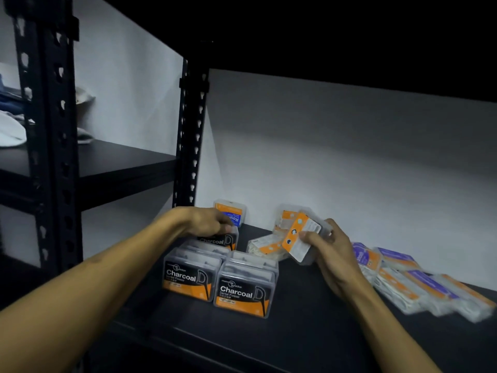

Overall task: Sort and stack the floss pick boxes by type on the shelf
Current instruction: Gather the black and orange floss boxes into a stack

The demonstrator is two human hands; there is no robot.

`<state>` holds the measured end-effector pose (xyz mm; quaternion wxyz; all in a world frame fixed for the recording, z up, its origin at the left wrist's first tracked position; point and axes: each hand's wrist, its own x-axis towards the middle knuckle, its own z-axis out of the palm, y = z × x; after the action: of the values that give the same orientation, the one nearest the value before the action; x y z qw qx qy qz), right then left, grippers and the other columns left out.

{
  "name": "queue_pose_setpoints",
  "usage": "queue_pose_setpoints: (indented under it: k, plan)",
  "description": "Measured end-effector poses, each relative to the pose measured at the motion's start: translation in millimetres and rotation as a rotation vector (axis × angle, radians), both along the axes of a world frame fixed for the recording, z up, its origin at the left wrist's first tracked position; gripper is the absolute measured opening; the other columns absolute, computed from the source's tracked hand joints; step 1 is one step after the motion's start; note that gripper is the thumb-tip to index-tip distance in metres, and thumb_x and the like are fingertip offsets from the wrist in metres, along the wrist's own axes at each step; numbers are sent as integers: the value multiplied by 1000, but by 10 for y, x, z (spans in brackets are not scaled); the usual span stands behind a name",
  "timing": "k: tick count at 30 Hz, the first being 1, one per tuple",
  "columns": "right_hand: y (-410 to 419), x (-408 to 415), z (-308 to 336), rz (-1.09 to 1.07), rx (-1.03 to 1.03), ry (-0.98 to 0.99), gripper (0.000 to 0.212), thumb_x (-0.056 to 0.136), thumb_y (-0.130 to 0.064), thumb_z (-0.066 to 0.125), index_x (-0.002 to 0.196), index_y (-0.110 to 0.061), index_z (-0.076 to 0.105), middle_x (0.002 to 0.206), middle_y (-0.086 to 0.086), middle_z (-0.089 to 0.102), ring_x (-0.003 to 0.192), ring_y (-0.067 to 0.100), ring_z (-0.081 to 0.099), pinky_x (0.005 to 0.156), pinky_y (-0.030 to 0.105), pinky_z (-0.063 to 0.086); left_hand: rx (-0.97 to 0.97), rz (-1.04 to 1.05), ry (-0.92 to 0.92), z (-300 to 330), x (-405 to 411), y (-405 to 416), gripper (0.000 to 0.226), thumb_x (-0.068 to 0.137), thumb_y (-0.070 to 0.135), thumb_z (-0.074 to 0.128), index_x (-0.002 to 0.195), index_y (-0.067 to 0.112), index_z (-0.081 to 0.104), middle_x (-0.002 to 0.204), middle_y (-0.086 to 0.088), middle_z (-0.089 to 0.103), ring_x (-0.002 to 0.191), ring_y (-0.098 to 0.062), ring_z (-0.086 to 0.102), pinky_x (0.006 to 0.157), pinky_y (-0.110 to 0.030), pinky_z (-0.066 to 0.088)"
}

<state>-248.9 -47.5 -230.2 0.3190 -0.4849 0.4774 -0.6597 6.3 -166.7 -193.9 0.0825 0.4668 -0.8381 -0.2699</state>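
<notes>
Dark metal shelf (309, 313) against a pale wall, mid floss pick sort.

Left hand (207, 222) is curled over the top of a Charcoal box (220, 239) at the far end of the black-and-orange group, with two more Charcoal boxes (217, 284) standing side by side nearer the front. Right hand (326, 244) pinches a tilted orange-and-white box (301, 238) just above a pile of similar ones (269, 244). Purple-labelled packs (419, 284) lie in a blurry row off to the right, and one blue-labelled box (231, 212) leans on the far wall.
</notes>
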Motion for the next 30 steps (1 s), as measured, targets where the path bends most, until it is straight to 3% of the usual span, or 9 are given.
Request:
queue_pose_setpoints:
  k: [5,8,14,16,19,22,26,28,30]
  plan:
    - [19,43,2,101,38,-82,23,93,-6,63,112,-10,52,115,19,66,98,37,72,69,62,59,33,5,12,30,-13,58,38,103,36,47,136,20,56,133,0,59,125,-18,54,106,-30,38]
    - [24,56,6,170,51,-19,37,91,-23,68,124,-17,52,120,17,67,100,38,71,59,56,61,42,2,29,42,-19,105,39,102,37,48,134,18,58,131,0,60,123,-18,54,99,-27,37]
    - [11,69,-9,372,148,-183,80,80,-64,64,137,-9,52,131,27,59,117,41,61,71,44,58,56,13,31,56,-23,125,36,104,33,46,134,17,57,132,0,59,121,-17,53,95,-25,34]
    - [-3,46,-12,429,146,-319,74,89,-59,52,142,-7,49,141,30,49,123,41,53,76,44,53,63,17,39,49,-28,127,34,104,30,46,135,18,56,130,2,59,118,-14,53,95,-25,35]
    - [-11,5,2,483,124,-411,83,80,-52,72,144,-6,47,146,26,46,137,42,43,86,45,53,49,21,63,9,-15,103,32,104,27,46,132,18,58,128,1,61,118,-15,55,97,-25,38]
    - [11,-7,21,473,110,-385,101,63,-42,90,143,0,45,128,24,57,118,36,55,83,47,55,43,11,76,-11,-12,61,29,104,28,48,128,19,61,125,0,64,120,-18,58,104,-29,41]
    - [46,-4,31,290,104,-185,90,61,-52,78,130,1,52,90,12,62,73,18,66,57,34,58,79,5,65,22,-10,64,30,102,32,49,128,23,59,125,4,62,120,-14,55,111,-34,37]
    - [32,-5,26,261,112,-98,82,63,-62,69,119,-4,57,87,10,62,70,16,66,57,36,57,80,10,62,26,-10,68,31,102,32,48,131,24,58,127,5,61,121,-15,53,110,-31,35]
    - [2,-7,23,331,156,-171,74,74,-66,58,119,-8,59,96,10,67,86,20,69,75,40,59,78,24,67,28,-13,72,33,102,32,49,133,23,57,128,4,60,123,-16,52,109,-31,34]
